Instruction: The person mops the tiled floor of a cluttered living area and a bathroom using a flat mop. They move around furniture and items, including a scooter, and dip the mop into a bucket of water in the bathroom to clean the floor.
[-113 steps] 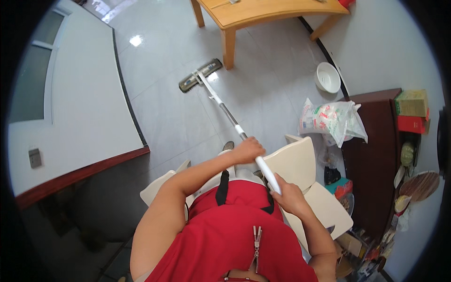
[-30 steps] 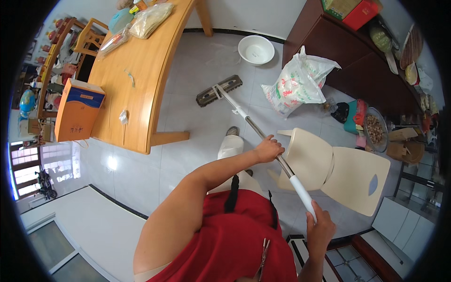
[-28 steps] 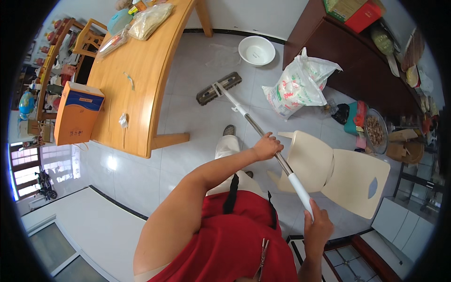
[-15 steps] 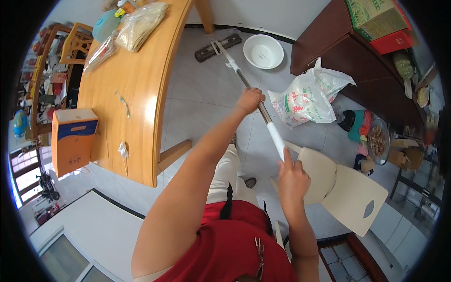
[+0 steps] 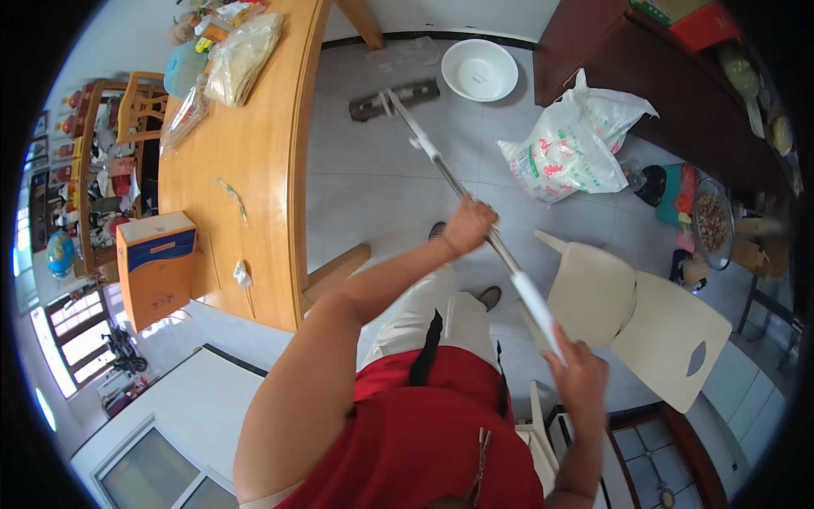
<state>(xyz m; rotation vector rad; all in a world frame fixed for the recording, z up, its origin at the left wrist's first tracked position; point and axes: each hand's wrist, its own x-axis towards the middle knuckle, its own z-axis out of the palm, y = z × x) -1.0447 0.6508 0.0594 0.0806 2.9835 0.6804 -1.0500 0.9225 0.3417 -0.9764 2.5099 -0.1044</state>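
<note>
A flat mop with a grey, dark-edged head (image 5: 394, 99) lies across the tiled floor, its pole (image 5: 454, 180) slanting back toward me. Wrapped round the metal middle of the pole is my left hand (image 5: 471, 226). My right hand (image 5: 581, 373) is closed on the end of the white grip (image 5: 538, 307), lower and farther right. Just behind the mop head, a crumpled clear plastic bag (image 5: 403, 57) lies on the floor. A white basin (image 5: 480, 71) sits to the right of the mop head.
A wooden table (image 5: 254, 153) with bags and an orange box (image 5: 157, 270) stands left. On the right are a large white plastic sack (image 5: 572, 148), a cream chair (image 5: 593, 293), a dark cabinet (image 5: 627, 76) and a bowl of brown pieces (image 5: 712, 222).
The mop head has been drawn back toward me, away from the wall, and more of the clear bag behind it shows. Both hands came back with the pole, the right one swinging outward.
</note>
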